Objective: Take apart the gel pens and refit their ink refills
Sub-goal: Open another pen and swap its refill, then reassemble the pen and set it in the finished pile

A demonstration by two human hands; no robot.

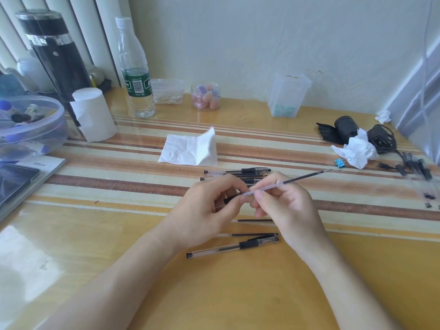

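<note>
Right hand (285,206): we see the thumb and fingers pinching an ink refill (289,181) near its lower end, and the refill slants up to the right, clear of the table (238,294).
Left hand (207,210): it is curled round a black pen part (230,199), fingertips meeting the refill's lower end. We cannot tell which part, as most of it is hidden.
Behind the hands: gel pens (238,172) lie side by side, partly covered by the fingers.
Before the hands: a loose refill (247,234) lies just beyond a whole pen (232,246). A dark rod (254,220) runs under the right hand.
Far right: blurred pens (416,167), cut by the frame edge.
Writing: we read "Office" on the booklet (42,164). The print on the bottle (135,67) and its green label is too small to read.
</note>
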